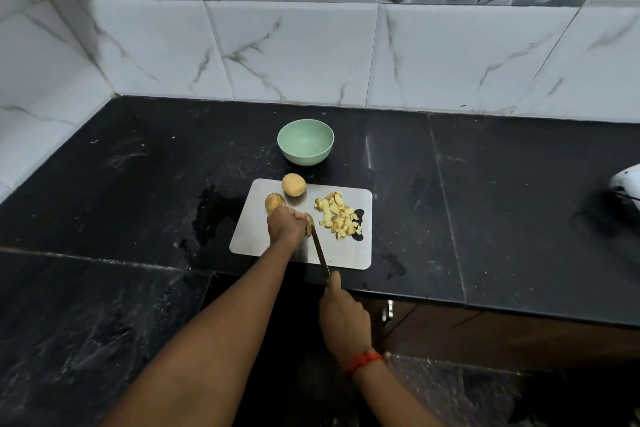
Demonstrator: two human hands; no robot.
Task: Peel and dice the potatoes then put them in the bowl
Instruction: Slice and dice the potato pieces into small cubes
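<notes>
Left hand (285,224) pinches potato piece (309,227), right hand (341,317) grips knife (320,253); on the board (346,253) one diced pile (337,215), two potatoes (293,184) waiting; bowl (305,146) empty.

bowl (305,147) — mint green | counter (519,191) — black | wall tiles (294,46) — white, grey-veined

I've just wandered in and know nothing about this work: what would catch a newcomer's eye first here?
Likely the yellow pile of diced potato on the right of the steel cutting board, bright against the black counter. Next, the left hand pinning a potato piece mid-board while the right hand holds a knife against it. Behind the board stands a pale green bowl, with no potato in it.
</notes>
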